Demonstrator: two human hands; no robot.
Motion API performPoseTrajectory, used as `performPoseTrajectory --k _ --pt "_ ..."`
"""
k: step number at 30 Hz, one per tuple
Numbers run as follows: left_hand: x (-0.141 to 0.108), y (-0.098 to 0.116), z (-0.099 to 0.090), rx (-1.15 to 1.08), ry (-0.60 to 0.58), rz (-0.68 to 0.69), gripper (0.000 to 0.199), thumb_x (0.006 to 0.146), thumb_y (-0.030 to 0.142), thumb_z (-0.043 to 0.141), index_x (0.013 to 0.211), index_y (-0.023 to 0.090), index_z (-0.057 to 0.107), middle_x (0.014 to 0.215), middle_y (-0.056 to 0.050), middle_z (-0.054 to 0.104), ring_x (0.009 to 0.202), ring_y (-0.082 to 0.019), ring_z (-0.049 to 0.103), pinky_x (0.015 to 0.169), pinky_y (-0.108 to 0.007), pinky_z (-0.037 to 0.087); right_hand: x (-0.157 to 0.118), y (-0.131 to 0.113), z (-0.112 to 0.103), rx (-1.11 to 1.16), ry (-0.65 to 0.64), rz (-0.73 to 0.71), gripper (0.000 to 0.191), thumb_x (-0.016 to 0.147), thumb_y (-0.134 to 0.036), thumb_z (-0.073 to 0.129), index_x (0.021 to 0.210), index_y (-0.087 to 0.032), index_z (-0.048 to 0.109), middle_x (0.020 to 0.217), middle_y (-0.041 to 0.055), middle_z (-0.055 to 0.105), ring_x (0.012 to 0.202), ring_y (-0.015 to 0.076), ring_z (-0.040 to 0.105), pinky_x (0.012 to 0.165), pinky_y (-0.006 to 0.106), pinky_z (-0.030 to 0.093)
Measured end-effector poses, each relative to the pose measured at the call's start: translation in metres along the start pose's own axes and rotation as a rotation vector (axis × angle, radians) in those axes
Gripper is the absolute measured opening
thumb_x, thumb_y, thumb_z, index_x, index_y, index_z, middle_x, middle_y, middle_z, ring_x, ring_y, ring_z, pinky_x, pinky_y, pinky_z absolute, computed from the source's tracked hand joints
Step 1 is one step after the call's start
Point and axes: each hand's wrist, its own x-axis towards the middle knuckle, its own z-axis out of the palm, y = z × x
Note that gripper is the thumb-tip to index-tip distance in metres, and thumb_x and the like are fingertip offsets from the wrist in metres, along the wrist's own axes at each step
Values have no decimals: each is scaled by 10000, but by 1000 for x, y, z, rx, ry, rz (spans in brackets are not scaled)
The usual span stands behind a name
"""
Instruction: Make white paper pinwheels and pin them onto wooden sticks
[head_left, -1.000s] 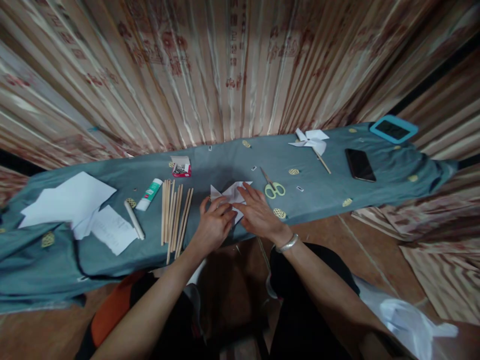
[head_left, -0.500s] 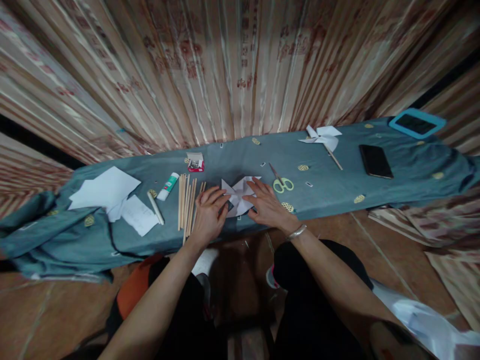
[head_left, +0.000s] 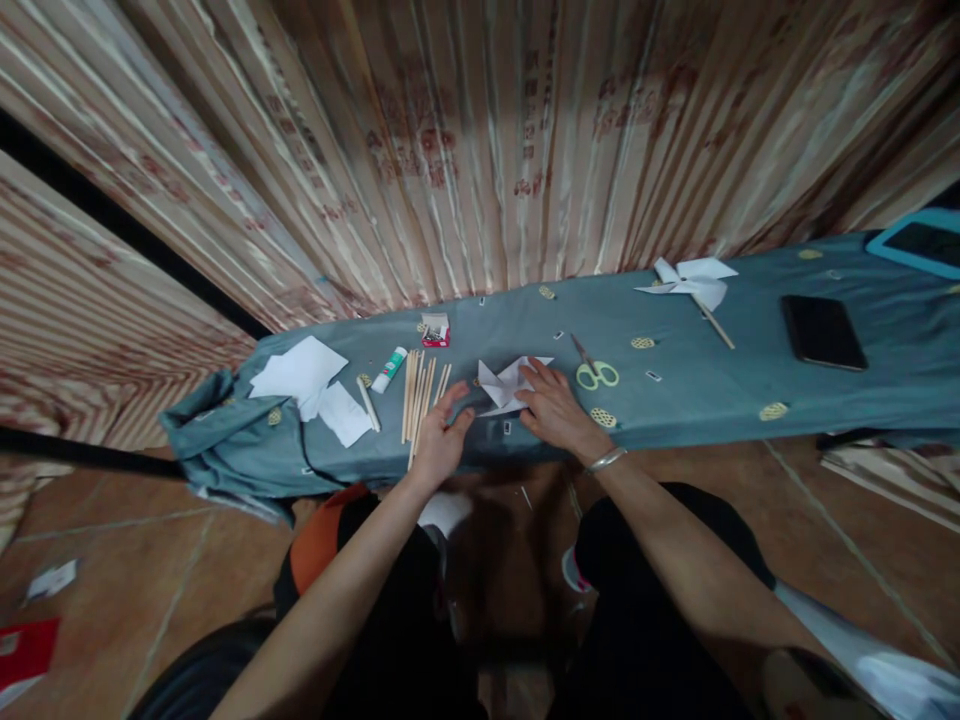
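A folded white paper pinwheel (head_left: 501, 385) lies on the cloth in front of me, its corners standing up. My right hand (head_left: 556, 408) is on its right part, fingers and thumb closed over the paper, which they partly hide. Clear of the paper, my left hand (head_left: 441, 440) has its fingers apart and holds nothing. It is nearest to several thin wooden sticks (head_left: 418, 395), whose near ends it partly covers. Scissors (head_left: 596, 373) with pale green handles rest right of my right hand.
Behind the sticks are a small open red box (head_left: 435, 332) and a glue stick (head_left: 389, 370). Left of them lie a whitish rod (head_left: 368, 404) and white paper sheets (head_left: 304, 370). Rightward are a pinwheel on a stick (head_left: 694, 280), a black phone (head_left: 823, 332) and a blue-framed tablet (head_left: 919, 243).
My left hand has come off the paper pinwheel and moved left toward the sticks, its fingers opening. The right hand stays on the paper. The whole view has shifted leftward.
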Motion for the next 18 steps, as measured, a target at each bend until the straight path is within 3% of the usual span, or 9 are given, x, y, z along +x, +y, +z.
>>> performPoseTrajectory --k 6,10,15,18 --pt "-7 -5 1 -539 104 -369 462 769 221 689 1216 215 572 1229 -93 656 1174 -195 613 1061 -384 424 0 -1 6 -54 46 -19 273 812 -96 510 971 -101 732 1405 194 536 1432 342 313 1094 514 334" --pt "-11 -1 4 -814 98 -541 378 771 190 706 1130 183 586 1045 -88 711 1031 -185 678 1038 -375 437 -2 -3 10 -55 76 -35 291 812 -82 496 974 -114 735 1382 185 561 1419 347 332 1078 542 352" --pt "-5 9 13 -970 18 -700 225 881 234 604 1093 161 590 916 -92 719 916 -180 697 1024 -361 438 -2 -2 13 -26 104 -22 324 825 -76 467 983 -126 746 1368 172 579 1420 341 337 1080 547 359" --pt "4 18 16 -986 -18 -816 337 972 349 450 1216 130 527 897 -111 714 857 -178 697 1009 -341 448 -2 1 15 4 104 8 327 836 -89 461 974 -134 754 1363 169 587 1409 344 361 1074 551 370"
